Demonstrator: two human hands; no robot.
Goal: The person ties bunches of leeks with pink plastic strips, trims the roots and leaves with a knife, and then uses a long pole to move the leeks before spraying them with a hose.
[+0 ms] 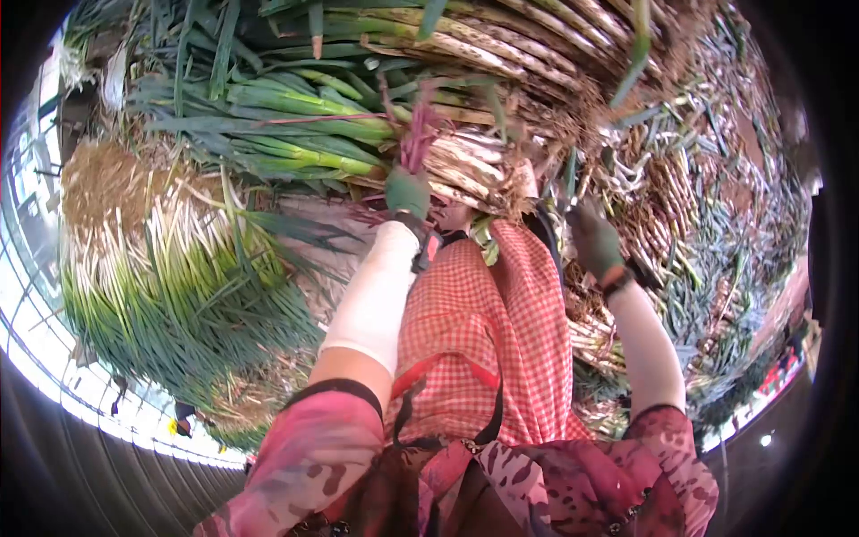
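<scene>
My left hand (409, 191), in a green glove, is closed around a bunch of reddish-purple tying strands (417, 139) that stick up from the fist. Just beyond it lies a bundle of large green onions (461, 166), white stems and roots to the right, green leaves (295, 152) to the left. The strands cross in front of part of this bundle. My right hand (593, 240), also gloved, is off to the right, beside loose onion stems and roots (653, 206). Its fingers are blurred, and whether they hold anything cannot be made out.
More long onions (510, 54) are heaped along the far side. On the left stands a dense pile of onions (170, 259) with soil-covered roots. Loose leaves and stalks (716, 259) cover the ground at right. A red checked apron (483, 313) covers my lap.
</scene>
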